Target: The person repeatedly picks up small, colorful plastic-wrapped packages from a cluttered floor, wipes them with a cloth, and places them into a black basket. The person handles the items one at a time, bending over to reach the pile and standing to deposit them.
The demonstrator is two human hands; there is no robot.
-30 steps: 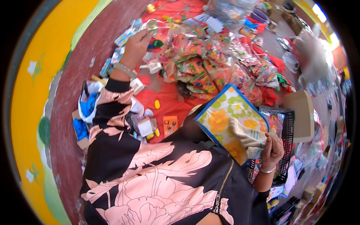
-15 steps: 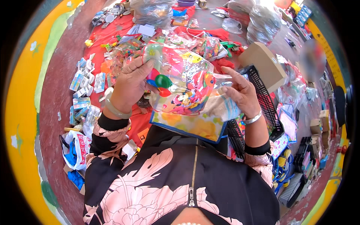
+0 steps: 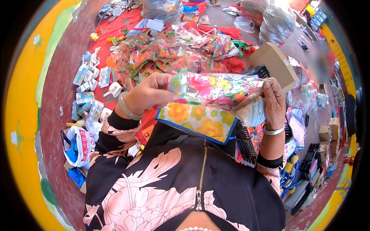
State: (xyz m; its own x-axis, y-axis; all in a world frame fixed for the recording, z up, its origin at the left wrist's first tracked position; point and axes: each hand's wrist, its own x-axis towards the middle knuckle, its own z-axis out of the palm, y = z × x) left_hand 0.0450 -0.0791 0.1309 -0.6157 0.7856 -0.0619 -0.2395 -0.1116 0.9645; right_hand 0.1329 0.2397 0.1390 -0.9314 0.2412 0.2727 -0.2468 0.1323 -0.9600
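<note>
A clear printed plastic packet [image 3: 219,87] with bright pictures and pink and yellow patches is stretched level between my two hands. Its left end is pinched in my left hand [image 3: 150,92], fingers closed. My right hand [image 3: 274,102] grips the other end between thumb and fingers. Against that palm rests a whitish bundle with light-blue stripes [image 3: 252,111]; what it is I cannot make out. Below the packet, a yellow-flowered cloth piece with blue edging [image 3: 198,120] lies over my lap.
Ahead, small colourful plastic packets [image 3: 150,54] lie heaped on a red cloth [image 3: 108,36]. An open cardboard box [image 3: 274,65] and black plastic crates [image 3: 243,140] stand at right. White boxed items [image 3: 86,73] and a white carrier bag [image 3: 79,144] are at left.
The packet has gone from upright and spread to a narrow, level shape. Both hands have moved slightly lower and the right one farther right. The green, red and blue balloons by my left thumb no longer show.
</note>
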